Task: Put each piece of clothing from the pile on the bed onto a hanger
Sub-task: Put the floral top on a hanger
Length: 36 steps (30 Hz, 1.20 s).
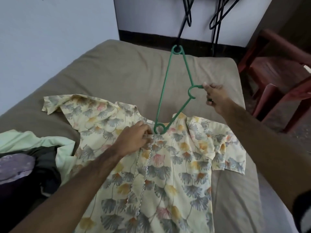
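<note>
A pale yellow floral garment lies spread flat on the bed, neck opening toward the far end. A green plastic hanger stands on end, with one corner tucked into the neck opening and the rest above the bed. My right hand grips the hanger's hook to the right of the neckline. My left hand pinches the fabric at the left edge of the neck opening, beside the hanger's lower corner. A pile of other clothes, pale green, dark and purple, lies at the left.
Black hangers hang on the wall beyond the bed's far end. Red wooden furniture stands to the right of the bed. A pale wall runs along the left side.
</note>
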Tool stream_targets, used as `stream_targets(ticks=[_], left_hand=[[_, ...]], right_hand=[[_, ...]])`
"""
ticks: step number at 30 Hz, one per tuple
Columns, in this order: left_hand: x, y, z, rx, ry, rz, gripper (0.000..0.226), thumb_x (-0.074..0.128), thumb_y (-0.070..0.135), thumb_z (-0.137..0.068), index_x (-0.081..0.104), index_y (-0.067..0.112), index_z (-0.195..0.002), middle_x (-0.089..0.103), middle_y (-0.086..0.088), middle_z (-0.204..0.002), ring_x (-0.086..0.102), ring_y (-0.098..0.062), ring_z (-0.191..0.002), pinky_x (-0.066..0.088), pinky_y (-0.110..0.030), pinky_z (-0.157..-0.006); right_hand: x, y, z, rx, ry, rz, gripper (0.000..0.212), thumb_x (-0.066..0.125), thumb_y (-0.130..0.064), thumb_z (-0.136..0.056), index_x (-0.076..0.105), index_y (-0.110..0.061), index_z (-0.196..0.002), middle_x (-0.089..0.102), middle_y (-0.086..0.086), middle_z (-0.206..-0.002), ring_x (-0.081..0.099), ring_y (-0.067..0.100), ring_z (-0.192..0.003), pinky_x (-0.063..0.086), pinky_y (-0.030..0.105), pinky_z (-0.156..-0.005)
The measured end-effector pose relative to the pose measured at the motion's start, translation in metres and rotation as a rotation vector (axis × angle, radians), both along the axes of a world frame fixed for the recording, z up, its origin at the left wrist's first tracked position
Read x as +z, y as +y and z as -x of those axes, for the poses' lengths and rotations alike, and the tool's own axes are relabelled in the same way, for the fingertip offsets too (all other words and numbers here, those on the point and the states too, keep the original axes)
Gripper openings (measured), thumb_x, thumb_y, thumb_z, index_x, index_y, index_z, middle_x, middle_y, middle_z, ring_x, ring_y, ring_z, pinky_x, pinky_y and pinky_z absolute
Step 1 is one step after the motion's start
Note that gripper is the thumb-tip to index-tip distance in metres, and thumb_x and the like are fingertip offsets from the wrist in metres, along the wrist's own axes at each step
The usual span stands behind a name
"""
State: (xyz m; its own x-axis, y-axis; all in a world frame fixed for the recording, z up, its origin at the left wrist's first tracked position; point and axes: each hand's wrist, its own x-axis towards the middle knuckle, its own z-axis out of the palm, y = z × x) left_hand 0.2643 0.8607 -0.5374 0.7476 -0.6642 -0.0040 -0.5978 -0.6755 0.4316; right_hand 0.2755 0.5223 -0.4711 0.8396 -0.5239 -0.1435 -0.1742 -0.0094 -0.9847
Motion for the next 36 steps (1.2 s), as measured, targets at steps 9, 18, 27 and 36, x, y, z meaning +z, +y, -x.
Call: stream_targets(ticks=[9,18,27,36], left_hand=[[0.022,0.012,0.002,0.008,0.185,0.249,0.016,0.073,0.027,-0.091,0.061,0.036,-0.085,0.061,0.032,-0.073,0.057,0.005,-0.063,0.036,-0.012,-0.056],[0.033,0.009,0.003,0.029,0.078,0.332,0.01,0.074,0.031,-0.089,0.071,0.023,-0.095,0.062,0.014,-0.071,0.056,-0.004,-0.064,0.037,-0.015,-0.058],[0.022,0.034,-0.007,0.006,-0.061,0.204,0.017,0.068,0.039,-0.093,0.061,0.024,-0.088,0.059,0.014,-0.085,0.055,-0.004,-0.075,0.046,-0.028,-0.064],[0.023,0.066,-0.061,0.078,-0.157,-0.063,0.01,0.064,0.025,-0.09,0.056,0.022,-0.094,0.05,0.006,-0.092,0.053,-0.016,-0.084,0.047,-0.039,-0.073]], right_hand=[[0.019,0.023,-0.042,0.098,-0.029,0.106,0.025,0.059,-0.028,-0.101,0.07,-0.007,-0.105,0.029,-0.003,-0.062,0.027,0.007,-0.048,0.029,0.02,-0.041],[0.003,0.067,-0.059,0.663,0.171,0.255,0.027,0.066,-0.033,-0.097,0.073,-0.008,-0.103,0.034,-0.003,-0.067,0.03,0.008,-0.057,0.028,0.021,-0.046],[0.025,0.031,-0.046,0.891,0.373,0.572,0.024,0.076,-0.035,-0.087,0.076,-0.012,-0.093,0.038,0.001,-0.064,0.029,0.012,-0.054,0.025,0.025,-0.045],[0.023,0.015,-0.022,0.863,0.306,0.575,0.032,0.084,-0.041,-0.072,0.078,-0.013,-0.087,0.04,0.01,-0.068,0.026,0.012,-0.048,0.022,0.024,-0.045]])
